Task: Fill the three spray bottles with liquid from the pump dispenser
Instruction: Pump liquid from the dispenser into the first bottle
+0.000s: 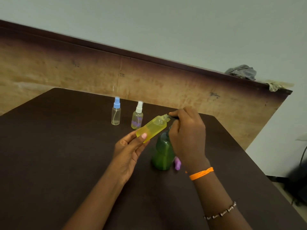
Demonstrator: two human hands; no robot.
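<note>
My left hand [128, 149] grips the base of a yellow uncapped bottle [152, 127], tilted with its open neck at the black spout of the green pump dispenser [163, 153]. My right hand [186, 133] lies over the dispenser's pump head, fingers curled round it. The dispenser stands on the dark table [66, 163]. Behind stand two capped spray bottles: one with a blue cap [116, 112], clear, and one with a white cap [137, 116] holding some yellowish liquid. A purple spray cap [177, 164] lies on the table right of the dispenser, partly hidden by my wrist.
A brown wooden panel [149, 80] rises right behind the table's far edge. Grey cloth [242, 72] lies on the panel's top at the right. The table's right edge runs diagonally toward the lower right, with a dark blurred object [297, 183] past it.
</note>
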